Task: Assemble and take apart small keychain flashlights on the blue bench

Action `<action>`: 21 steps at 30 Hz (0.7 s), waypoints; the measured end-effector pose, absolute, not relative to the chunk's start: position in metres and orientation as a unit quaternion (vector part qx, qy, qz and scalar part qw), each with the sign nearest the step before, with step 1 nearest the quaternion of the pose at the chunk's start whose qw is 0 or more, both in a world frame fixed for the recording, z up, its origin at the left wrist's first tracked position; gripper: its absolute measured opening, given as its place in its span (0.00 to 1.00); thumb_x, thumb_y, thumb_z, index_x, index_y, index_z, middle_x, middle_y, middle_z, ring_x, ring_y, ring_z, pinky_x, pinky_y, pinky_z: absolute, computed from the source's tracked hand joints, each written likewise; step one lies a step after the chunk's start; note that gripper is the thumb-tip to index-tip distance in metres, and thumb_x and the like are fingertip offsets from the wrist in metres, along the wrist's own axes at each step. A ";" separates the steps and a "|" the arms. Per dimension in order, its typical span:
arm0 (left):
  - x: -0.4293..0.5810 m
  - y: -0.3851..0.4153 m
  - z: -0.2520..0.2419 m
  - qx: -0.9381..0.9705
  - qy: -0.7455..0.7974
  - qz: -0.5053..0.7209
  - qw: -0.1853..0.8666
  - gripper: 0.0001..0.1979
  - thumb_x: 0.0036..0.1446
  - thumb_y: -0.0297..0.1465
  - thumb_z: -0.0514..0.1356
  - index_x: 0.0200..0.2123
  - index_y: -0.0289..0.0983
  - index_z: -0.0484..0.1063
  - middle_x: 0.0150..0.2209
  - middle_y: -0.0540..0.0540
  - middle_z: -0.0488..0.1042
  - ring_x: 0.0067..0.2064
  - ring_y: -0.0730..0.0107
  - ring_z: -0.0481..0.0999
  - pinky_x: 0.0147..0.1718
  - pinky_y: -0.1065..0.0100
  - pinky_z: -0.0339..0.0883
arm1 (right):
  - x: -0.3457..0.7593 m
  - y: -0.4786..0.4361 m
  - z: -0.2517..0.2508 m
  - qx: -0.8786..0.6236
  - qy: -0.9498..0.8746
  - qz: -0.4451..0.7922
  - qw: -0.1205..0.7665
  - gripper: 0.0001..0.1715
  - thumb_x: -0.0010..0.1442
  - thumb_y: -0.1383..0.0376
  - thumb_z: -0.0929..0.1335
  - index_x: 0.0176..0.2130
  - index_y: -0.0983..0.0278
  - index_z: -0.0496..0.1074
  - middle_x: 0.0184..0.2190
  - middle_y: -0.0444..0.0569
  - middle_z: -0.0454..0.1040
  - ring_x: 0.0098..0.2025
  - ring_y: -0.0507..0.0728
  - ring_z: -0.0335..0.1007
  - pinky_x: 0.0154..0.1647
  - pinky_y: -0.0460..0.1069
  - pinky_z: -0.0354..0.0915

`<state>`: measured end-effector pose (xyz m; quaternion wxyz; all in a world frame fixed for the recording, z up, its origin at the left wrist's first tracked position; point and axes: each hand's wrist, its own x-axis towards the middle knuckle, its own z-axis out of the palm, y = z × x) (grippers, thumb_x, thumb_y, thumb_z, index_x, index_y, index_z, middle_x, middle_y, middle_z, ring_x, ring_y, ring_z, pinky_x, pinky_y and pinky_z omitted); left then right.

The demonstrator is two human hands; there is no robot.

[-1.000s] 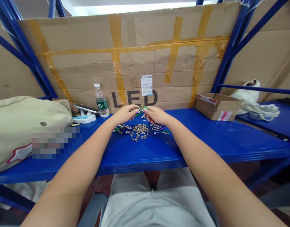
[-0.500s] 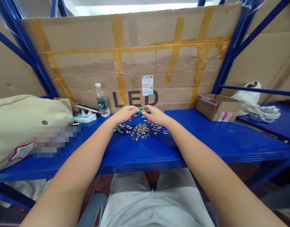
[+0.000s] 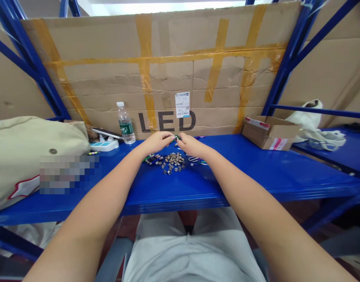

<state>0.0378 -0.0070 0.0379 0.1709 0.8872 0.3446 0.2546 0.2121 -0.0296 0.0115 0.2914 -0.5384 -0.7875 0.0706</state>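
My left hand point(image 3: 160, 141) and my right hand point(image 3: 190, 145) meet above the far middle of the table. Both are closed in a pinch on a small green carabiner point(image 3: 177, 137), mostly covered by the fingers. Just below the hands lies a pile of small silvery metal pieces point(image 3: 174, 159). To its left, partly behind my left forearm, is a bundle of slim dark and green rods with metal ends point(image 3: 152, 159). Right of the pile, several coloured and silver carabiners point(image 3: 197, 160) lie partly hidden by my right wrist.
A water bottle point(image 3: 126, 124) stands at the back left, near a white power strip point(image 3: 105, 146) and a beige bag point(image 3: 35, 152). An open cardboard box point(image 3: 269, 133) sits at the back right of the blue table point(image 3: 174, 192). A tall cardboard sheet point(image 3: 115, 86) closes off the back.
My hands have drawn closer around the green carabiner, whose loop showed more before. My right hand has shifted slightly, covering more of the carabiners on the right. The view has moved a little.
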 end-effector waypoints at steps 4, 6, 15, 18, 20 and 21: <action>0.043 -0.003 0.033 0.910 0.313 0.266 0.051 0.15 0.61 0.35 0.50 0.40 0.35 0.72 0.36 0.45 0.76 0.37 0.67 0.73 0.37 0.69 0.63 | 0.212 -0.027 0.010 -0.539 -0.766 0.073 0.343 0.05 0.63 0.66 0.57 0.36 0.64 0.59 0.34 0.53 0.71 0.34 0.56 0.66 0.31 0.48 0.58; 0.044 -0.001 0.031 0.917 0.302 0.260 0.006 0.15 0.62 0.35 0.49 0.42 0.35 0.72 0.41 0.44 0.76 0.41 0.64 0.74 0.40 0.67 0.63 | 0.211 -0.026 0.010 -0.537 -0.759 0.070 0.361 0.05 0.63 0.67 0.57 0.38 0.65 0.59 0.35 0.54 0.71 0.35 0.57 0.67 0.34 0.48 0.59; 0.048 -0.007 0.032 0.915 0.336 0.195 -0.108 0.18 0.65 0.36 0.46 0.44 0.35 0.72 0.41 0.40 0.77 0.40 0.59 0.75 0.36 0.65 0.64 | 0.213 -0.018 0.009 -0.523 -0.734 0.064 0.429 0.09 0.63 0.66 0.58 0.43 0.67 0.60 0.42 0.59 0.71 0.43 0.59 0.67 0.43 0.52 0.61; 0.050 -0.011 0.031 0.925 0.334 0.137 -0.116 0.18 0.64 0.36 0.47 0.42 0.35 0.73 0.39 0.39 0.77 0.40 0.58 0.75 0.37 0.65 0.64 | 0.224 -0.015 0.015 -0.550 -0.683 0.045 0.480 0.11 0.64 0.64 0.57 0.44 0.66 0.60 0.38 0.56 0.72 0.39 0.58 0.68 0.40 0.52 0.62; 0.050 -0.012 0.029 0.929 0.329 0.130 -0.107 0.18 0.64 0.37 0.47 0.43 0.35 0.73 0.39 0.39 0.77 0.40 0.58 0.75 0.37 0.64 0.64 | 0.236 -0.017 0.021 -0.591 -0.655 0.035 0.470 0.13 0.65 0.62 0.56 0.45 0.66 0.61 0.34 0.54 0.72 0.35 0.57 0.68 0.36 0.51 0.63; 0.049 -0.011 0.029 0.930 0.328 0.135 -0.100 0.18 0.63 0.37 0.47 0.44 0.36 0.73 0.40 0.39 0.77 0.40 0.58 0.75 0.37 0.64 0.64 | 0.243 -0.018 0.023 -0.615 -0.656 0.039 0.435 0.13 0.64 0.61 0.56 0.43 0.66 0.62 0.31 0.53 0.72 0.32 0.56 0.68 0.33 0.50 0.63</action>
